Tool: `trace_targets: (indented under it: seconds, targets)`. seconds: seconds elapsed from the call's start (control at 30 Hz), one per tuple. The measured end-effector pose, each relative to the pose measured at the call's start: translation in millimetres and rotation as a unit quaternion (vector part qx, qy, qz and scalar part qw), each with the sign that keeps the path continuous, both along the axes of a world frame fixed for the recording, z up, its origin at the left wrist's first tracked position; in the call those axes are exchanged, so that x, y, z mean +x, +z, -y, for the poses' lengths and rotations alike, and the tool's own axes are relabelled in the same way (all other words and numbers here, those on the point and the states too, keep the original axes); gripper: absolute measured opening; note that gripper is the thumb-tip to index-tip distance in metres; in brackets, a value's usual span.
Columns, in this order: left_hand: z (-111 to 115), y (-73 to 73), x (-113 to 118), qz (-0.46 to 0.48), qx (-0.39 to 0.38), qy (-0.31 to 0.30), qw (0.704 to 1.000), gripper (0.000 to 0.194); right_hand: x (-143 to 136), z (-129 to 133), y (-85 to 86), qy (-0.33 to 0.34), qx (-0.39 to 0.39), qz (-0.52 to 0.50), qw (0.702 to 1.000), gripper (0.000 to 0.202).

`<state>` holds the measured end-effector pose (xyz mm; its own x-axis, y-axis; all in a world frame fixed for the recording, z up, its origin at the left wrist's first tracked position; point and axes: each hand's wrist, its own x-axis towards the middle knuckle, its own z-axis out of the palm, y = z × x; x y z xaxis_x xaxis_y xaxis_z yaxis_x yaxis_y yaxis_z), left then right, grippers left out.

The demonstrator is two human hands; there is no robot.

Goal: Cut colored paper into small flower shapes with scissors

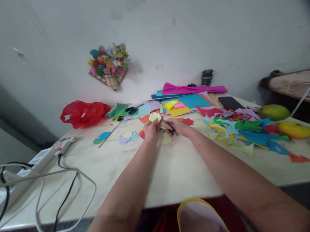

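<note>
Near the middle of the table, my left hand (151, 130) pinches a pale yellow paper flower (153, 117) with a scalloped edge. My right hand (178, 127) is closed round the dark handles of a pair of scissors (168, 124), whose blades point up and left beside the flower. A pale yellow paper circle (166, 139) lies on the table just below the hands. Orange and red paper cutouts (188, 122) lie partly hidden behind my fingers. Left of my left hand are lilac, blue and cream scalloped cutouts (128, 137).
Colored paper sheets (193, 102) and a second pair of scissors (131, 110) lie at the back. Paper scraps (239, 129), a phone (231, 103) and mangoes (296, 129) are on the right. A red plastic bag (83, 114), power strip (35, 165) and looping cables (77, 172) occupy the left.
</note>
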<state>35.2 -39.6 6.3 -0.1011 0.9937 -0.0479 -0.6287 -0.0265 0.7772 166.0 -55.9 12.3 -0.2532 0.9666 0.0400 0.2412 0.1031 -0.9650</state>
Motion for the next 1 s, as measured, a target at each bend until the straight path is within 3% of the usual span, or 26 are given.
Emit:
trace_targets:
  seconds: [1.0]
  targets:
    - [-9.5,-7.4,-5.1,-0.004,0.034,-0.013,0.999,0.017,2.6,-1.2,1.6,0.014,-0.003,-0.017,1.0,0.025]
